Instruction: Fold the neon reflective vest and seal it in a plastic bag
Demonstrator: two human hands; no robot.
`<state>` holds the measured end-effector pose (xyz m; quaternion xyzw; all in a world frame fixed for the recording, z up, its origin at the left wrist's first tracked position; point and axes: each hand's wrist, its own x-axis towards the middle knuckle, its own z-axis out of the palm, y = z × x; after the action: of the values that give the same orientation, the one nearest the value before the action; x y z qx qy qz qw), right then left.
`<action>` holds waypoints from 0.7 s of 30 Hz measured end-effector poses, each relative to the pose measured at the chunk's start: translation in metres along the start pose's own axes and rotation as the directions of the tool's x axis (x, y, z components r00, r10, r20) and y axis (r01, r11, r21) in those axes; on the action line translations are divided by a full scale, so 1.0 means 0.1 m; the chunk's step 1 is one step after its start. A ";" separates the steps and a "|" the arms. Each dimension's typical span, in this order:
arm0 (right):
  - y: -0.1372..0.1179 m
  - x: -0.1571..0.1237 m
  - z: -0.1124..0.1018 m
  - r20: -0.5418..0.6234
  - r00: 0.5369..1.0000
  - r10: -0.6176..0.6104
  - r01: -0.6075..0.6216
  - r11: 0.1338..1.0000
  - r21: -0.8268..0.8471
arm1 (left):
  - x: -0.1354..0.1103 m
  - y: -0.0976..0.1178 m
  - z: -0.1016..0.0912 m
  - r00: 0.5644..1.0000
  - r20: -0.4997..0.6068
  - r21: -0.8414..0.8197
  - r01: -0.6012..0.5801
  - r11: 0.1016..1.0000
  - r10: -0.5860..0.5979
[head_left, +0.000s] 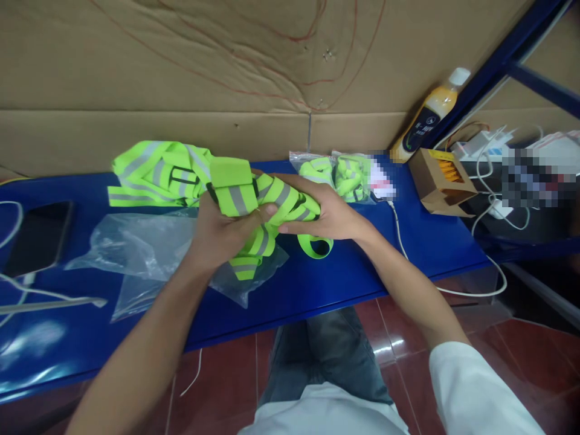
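Both forearms reach forward from the near edge and meet in the middle. The left hand (222,232) is curled closed, thumb laid across on top. The right hand (328,211) lies palm down, its fingers (290,181) closed leftward, wrist slightly bent.

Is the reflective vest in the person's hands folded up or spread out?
Folded: the vest is bunched into a compact bundle, gripped by the left hand and right hand.

cardboard wall (181,72) | blue table (344,272) | red tile floor (498,350)
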<state>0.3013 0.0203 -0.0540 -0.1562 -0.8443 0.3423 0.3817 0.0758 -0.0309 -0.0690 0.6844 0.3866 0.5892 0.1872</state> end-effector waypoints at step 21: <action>0.03 0.01 0.01 -0.160 0.983 0.094 -0.089 0.995 0.037 | 0.09 0.09 -0.04 0.888 -0.275 0.335 -0.270 0.903 0.368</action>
<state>0.3001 0.0226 -0.0558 -0.2163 -0.7973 0.3581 0.4351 0.0749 -0.0304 -0.0562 0.6497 0.3752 0.6560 -0.0825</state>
